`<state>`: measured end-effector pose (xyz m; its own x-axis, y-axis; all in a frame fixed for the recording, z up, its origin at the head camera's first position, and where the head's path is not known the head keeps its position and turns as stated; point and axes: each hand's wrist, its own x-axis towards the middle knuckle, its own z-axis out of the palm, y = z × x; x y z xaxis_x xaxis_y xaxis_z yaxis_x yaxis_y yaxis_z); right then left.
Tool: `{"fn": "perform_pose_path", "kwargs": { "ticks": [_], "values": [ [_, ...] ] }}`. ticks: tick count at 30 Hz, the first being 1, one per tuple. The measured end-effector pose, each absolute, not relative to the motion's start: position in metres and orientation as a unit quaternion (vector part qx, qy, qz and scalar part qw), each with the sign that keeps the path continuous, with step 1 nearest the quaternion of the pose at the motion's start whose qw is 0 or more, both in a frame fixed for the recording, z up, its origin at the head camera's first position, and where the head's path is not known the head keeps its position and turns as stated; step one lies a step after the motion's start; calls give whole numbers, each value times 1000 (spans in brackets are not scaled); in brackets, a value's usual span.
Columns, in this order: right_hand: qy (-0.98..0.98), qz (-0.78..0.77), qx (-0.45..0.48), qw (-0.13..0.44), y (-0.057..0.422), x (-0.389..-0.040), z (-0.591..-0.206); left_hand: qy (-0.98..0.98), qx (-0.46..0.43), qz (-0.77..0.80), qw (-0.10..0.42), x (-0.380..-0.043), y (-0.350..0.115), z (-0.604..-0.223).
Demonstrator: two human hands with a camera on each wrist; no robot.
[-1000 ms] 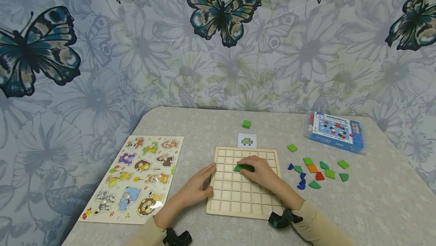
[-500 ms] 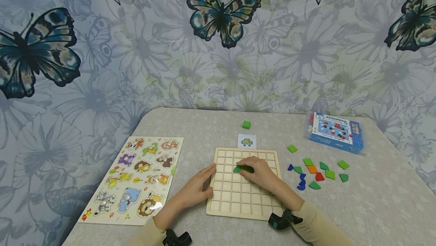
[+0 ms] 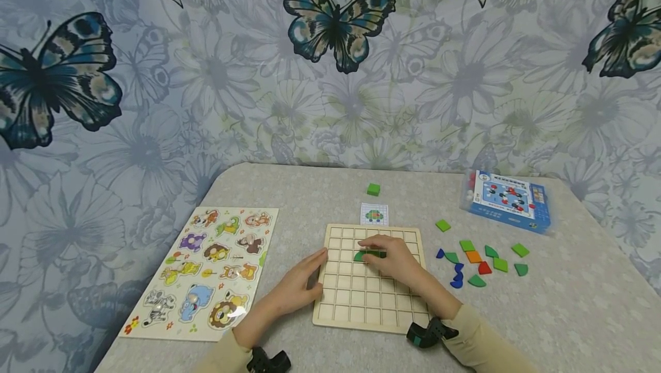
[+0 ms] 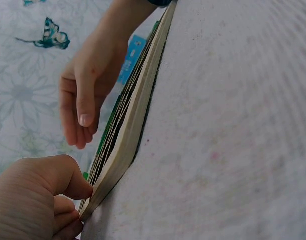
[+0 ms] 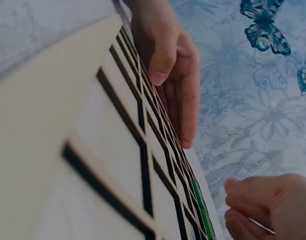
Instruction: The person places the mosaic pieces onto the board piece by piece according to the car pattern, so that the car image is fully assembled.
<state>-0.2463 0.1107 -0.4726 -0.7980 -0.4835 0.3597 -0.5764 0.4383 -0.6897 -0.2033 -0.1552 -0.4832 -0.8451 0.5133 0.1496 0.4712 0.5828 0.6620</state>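
Note:
A wooden grid board (image 3: 356, 315) lies on the table in front of me. Along its left edge rests my left hand (image 3: 294, 287), fingers extended, with the thumb by the rim; the left wrist view shows the same thumb (image 4: 75, 182) close against the board's side. Green tiles (image 3: 358, 256) sit in a row in the grid's upper part, partly covered by my right hand (image 3: 389, 258). That hand hovers over them with loosely bent fingers and nothing visible between them. In the right wrist view the green tiles (image 5: 199, 195) lie in the grid, apart from the fingertips.
A small pattern card (image 3: 374, 214) and a green block (image 3: 373, 189) are beyond the board. Several coloured tiles (image 3: 474, 256) are scattered to the right, with a blue game box (image 3: 508, 201) behind them. An animal puzzle board (image 3: 201, 272) lies on the left.
My right hand's fingers have risen slightly over the green tiles, showing a little more of them. My left hand stays at the board's edge.

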Motion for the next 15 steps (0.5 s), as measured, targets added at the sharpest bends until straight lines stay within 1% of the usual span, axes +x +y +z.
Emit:
{"fn": "perform_pose_path", "kwargs": {
  "ticks": [6, 11, 15],
  "values": [
    [-840, 452, 300, 22, 120, -244, -454, 889, 278, 362, 30, -204, -155, -483],
    [-848, 456, 267, 36, 147, -249, -437, 889, 278, 363, 29, -204, -156, -483],
    [-868, 429, 241, 62, 181, -251, -429, 888, 281, 363, 28, -204, -156, -483]
  ]
}}
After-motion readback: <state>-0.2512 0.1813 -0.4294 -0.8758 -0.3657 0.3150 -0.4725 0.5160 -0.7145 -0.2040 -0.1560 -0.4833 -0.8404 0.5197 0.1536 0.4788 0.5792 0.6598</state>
